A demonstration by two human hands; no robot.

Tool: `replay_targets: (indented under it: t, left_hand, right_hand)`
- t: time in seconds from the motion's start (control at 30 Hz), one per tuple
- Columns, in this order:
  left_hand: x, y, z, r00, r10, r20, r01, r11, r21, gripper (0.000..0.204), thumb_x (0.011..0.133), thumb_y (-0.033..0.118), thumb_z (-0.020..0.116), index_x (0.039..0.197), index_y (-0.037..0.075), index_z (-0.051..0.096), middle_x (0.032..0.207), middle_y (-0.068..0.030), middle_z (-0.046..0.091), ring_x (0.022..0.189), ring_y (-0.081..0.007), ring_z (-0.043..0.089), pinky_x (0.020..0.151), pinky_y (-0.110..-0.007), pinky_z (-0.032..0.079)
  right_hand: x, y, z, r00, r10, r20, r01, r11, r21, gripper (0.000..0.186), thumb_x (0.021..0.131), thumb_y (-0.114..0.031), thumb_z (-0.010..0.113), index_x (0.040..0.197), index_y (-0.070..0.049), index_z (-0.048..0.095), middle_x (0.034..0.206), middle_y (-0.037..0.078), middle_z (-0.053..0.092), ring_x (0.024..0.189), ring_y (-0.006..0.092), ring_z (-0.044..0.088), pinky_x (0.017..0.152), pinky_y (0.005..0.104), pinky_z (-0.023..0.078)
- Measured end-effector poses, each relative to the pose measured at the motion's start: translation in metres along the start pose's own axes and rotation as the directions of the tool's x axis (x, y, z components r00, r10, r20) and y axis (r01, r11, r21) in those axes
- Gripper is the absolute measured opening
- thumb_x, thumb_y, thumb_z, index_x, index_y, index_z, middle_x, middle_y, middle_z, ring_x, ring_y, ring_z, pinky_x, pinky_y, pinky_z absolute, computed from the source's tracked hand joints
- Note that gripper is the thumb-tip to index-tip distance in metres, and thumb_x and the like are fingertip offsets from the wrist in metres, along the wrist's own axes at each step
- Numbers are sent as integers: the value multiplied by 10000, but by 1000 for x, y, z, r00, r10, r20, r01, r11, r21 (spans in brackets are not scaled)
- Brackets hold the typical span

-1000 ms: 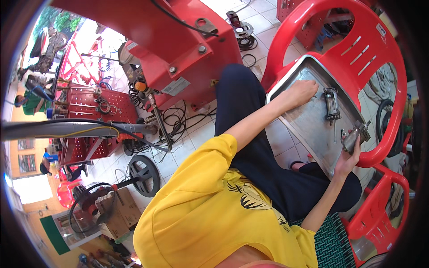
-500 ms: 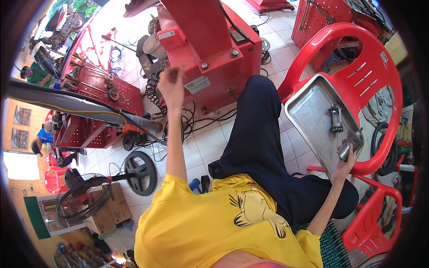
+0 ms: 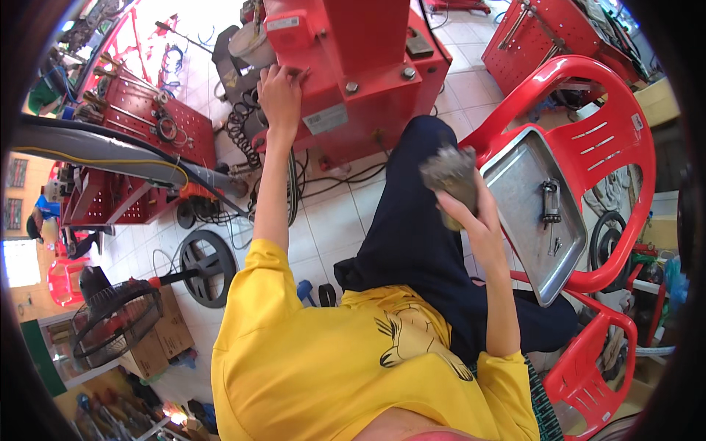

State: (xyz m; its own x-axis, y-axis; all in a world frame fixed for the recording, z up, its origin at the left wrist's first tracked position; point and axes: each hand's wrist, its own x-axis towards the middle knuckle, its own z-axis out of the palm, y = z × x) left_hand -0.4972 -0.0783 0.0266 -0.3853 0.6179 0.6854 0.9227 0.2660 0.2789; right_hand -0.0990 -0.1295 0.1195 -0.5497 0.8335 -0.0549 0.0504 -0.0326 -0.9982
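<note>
My right hand [image 3: 474, 213] is wrapped round a grey metal part [image 3: 450, 180], roughly cylindrical with a rough, wider far end. It is held above my right knee and blurred by motion, so its exact kind is unclear. My left hand [image 3: 281, 99] reaches forward beside the red machine base [image 3: 334, 121], its thumb apart from loosely bent fingers. I see nothing between them; whether they touch the machine cannot be made out. To the right, a metal tray [image 3: 515, 165] rests on a red plastic chair [image 3: 588, 95]. A silver-and-black cylindrical part [image 3: 550, 200] and small metal pieces [image 3: 556, 247] lie in it.
A grey pole [image 3: 110, 154] slants in from the left. Cables and a coiled hose [image 3: 241, 132] trail by the machine. A black wheel-shaped base [image 3: 208, 269] and a fan [image 3: 118, 323] stand at the left. Red perforated cabinets [image 3: 526, 55] are at the back right.
My right hand has lifted the metal part from the tray and swung it left over my knee. My left hand has moved farther forward, and the view has shifted slightly.
</note>
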Motion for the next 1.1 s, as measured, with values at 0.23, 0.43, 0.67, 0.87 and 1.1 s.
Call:
replay_targets:
  t: [0.23, 0.43, 0.67, 0.87, 1.1]
  left_hand:
    - [10, -20, 19, 997, -79, -23, 73, 974, -213, 265, 850, 326, 813, 915, 69, 792, 832, -116, 671, 854, -314, 622, 785, -441, 479]
    - [16, -35, 23, 997, -72, 31, 76, 983, -167, 208, 821, 243, 767, 971, 99, 775, 946, -64, 713, 974, -284, 625, 890, -430, 424]
    - [5, -20, 9, 973, -226, -48, 218, 967, -129, 389, 740, 102, 771, 1123, 103, 700, 955, -48, 759, 997, -259, 671, 982, -397, 383]
    - [-7, -25, -1, 954, -296, -56, 252, 887, -387, 543, 768, 104, 803, 1254, 31, 571, 994, -79, 796, 1040, -237, 717, 1040, -381, 401]
    - [-15, -18, -11, 948, -318, 20, 297, 862, -411, 508, 823, 148, 808, 1242, 1, 562, 1023, -110, 796, 1064, -266, 716, 1021, -373, 469]
  right_hand:
    - [93, -4, 90, 984, -77, 163, 105, 980, -169, 548, 944, -363, 736, 1262, 48, 562, 1115, 165, 674, 960, 215, 661, 877, 351, 533]
    - [178, 19, 157, 900, -419, 124, 404, 691, -599, 620, 929, -434, 695, 1162, 122, 554, 1155, 263, 655, 1169, 398, 575, 945, 473, 521]
    - [244, 27, 185, 865, -453, 218, 398, 354, -847, 610, 911, -427, 713, 1123, 129, 578, 1131, 267, 658, 1103, 379, 594, 910, 459, 539]
    - [264, 42, 189, 838, -498, 220, 391, 268, -881, 570, 877, -387, 762, 1101, 106, 587, 1097, 238, 649, 1090, 358, 611, 891, 437, 558]
    - [268, 48, 193, 812, -561, 159, 369, 283, -885, 614, 850, -368, 795, 1171, 87, 536, 1145, 217, 558, 1099, 365, 599, 850, 413, 579]
